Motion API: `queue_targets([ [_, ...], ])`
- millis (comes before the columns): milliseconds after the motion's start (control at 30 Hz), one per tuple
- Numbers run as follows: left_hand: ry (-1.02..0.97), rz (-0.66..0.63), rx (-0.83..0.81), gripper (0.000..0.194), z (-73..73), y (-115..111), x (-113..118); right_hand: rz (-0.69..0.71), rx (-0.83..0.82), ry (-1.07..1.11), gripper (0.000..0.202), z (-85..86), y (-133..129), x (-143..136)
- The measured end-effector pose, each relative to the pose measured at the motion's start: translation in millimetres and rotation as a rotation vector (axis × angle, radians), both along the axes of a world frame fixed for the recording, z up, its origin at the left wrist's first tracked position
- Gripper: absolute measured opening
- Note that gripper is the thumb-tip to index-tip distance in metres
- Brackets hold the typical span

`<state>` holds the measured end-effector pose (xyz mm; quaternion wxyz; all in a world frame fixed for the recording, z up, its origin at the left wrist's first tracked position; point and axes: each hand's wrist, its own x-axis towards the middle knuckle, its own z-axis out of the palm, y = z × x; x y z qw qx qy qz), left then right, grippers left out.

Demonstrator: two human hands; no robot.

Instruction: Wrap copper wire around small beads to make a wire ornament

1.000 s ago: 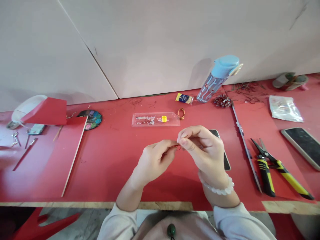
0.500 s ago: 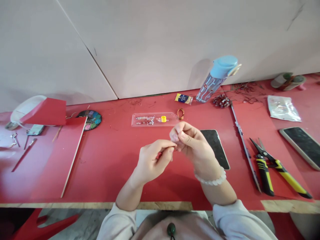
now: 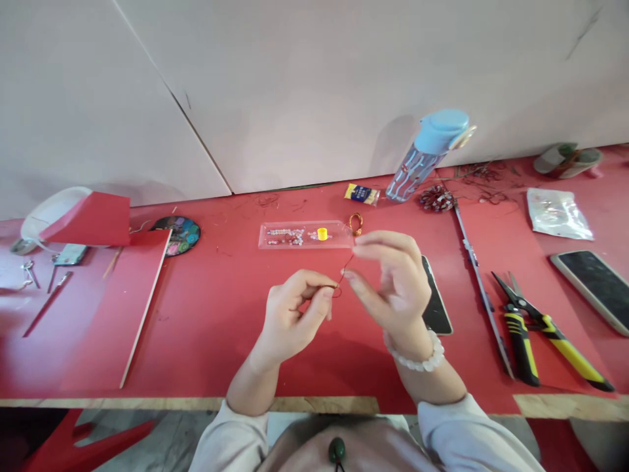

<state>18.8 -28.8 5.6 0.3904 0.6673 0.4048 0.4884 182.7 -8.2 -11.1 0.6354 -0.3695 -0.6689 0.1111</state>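
Note:
My left hand (image 3: 297, 314) pinches a thin dark red cord (image 3: 337, 288), which makes a small loop just past the fingertips. From there the cord runs up toward my right hand (image 3: 393, 282), whose thumb and fingers are spread apart beside it. A bracelet of pale beads (image 3: 417, 360) circles the right wrist. Beyond the hands lies a clear shallow tray (image 3: 339, 243) with small beads and a yellow cap (image 3: 322, 234) in it. An orange-brown cord ring (image 3: 356, 223) is at the tray's right end.
A blue-lidded bottle (image 3: 425, 157) stands by the wall, near a small packet (image 3: 361, 194). On the right are pliers-like cutters (image 3: 525, 321), a plastic bag (image 3: 557, 213) and a phone (image 3: 594, 282). Another phone (image 3: 435, 301) is partly behind my right hand. A red board (image 3: 118, 308) lies left.
My right hand has opened and its fingers have spread away from the left fingertips. The cord and its small loop now show between the hands. My left hand has shifted slightly left.

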Motion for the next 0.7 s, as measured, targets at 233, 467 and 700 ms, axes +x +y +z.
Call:
queue_targets([
  [233,0.027,-0.015,0.025,0.012,5.0,-2.1,-0.2,-0.109,0.156,-0.265,0.03,3.4,-1.6,2.4],
  [467,0.015,-0.025,0.011,0.013,7.1,-2.3,-2.8,0.15,-0.283,0.127,0.013,3.1,-5.0,-7.1],
  [700,-0.006,0.042,0.033,0.007,-2.6,-1.0,0.6,0.577,-0.798,0.681,0.026,-0.4,5.3,-12.7],
])
